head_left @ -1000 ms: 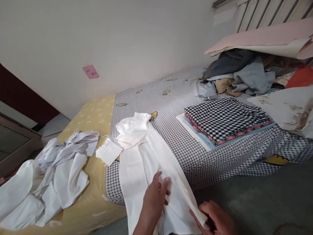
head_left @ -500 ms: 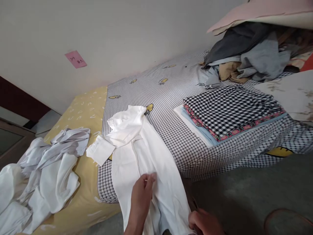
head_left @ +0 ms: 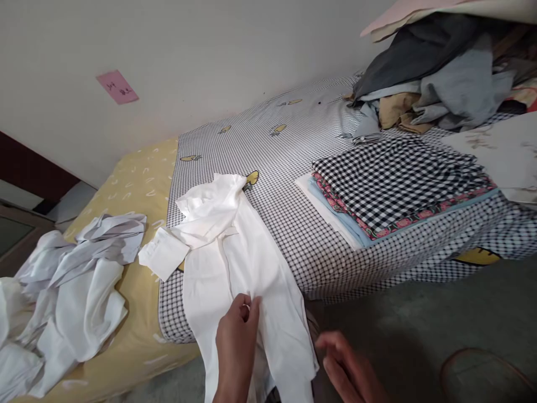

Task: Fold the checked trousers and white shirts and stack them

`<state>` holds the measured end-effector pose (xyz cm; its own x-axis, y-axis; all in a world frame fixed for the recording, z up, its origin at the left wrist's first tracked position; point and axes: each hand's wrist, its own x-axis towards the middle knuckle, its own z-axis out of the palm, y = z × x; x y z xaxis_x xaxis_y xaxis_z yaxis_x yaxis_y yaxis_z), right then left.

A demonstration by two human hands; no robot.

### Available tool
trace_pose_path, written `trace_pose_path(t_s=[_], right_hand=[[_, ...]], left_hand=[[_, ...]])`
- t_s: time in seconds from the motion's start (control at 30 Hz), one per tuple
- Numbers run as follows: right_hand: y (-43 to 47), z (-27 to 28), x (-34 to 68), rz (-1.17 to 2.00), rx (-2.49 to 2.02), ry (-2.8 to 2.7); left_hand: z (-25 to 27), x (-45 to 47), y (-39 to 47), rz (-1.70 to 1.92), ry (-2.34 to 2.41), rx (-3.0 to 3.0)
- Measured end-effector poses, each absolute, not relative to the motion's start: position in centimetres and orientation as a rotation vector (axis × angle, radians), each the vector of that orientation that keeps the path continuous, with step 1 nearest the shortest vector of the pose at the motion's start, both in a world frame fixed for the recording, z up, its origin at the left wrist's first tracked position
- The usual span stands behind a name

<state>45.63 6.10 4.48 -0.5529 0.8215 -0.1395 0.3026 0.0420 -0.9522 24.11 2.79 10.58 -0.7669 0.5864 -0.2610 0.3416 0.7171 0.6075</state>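
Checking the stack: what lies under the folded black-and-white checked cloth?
Edges of red-and-pink patterned cloth, light-blue cloth and, lowest, white cloth show; their middles are covered.

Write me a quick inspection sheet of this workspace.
Surface: checked sheet beside yellow sheet.
Job's things: white garment, spread on the checked sheet, near end hanging over the edge.
Clutter: loose white clothes at left; folded cloth stack and mixed clothes pile at right.
Hands: left hand touches the white garment, grip unclear; right hand beside its edge, contact unclear.
Cables: thin curved line on the floor, nature unclear.
Surroundings: wall bearing a pink note.
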Motion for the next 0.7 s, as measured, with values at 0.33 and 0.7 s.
trace_pose_path(t_s=[0.33, 0.7], right_hand=[[10.2, 3.1, 40.7, 1.759, -1.218, -1.817], [7.7, 3.4, 41.6, 1.588, -1.136, -1.763]], left_hand=[[8.8, 24.4, 0.7, 0.640, 2.589, 0.752], [5.7, 26.6, -5.8, 0.337, 2.309, 1.768]])
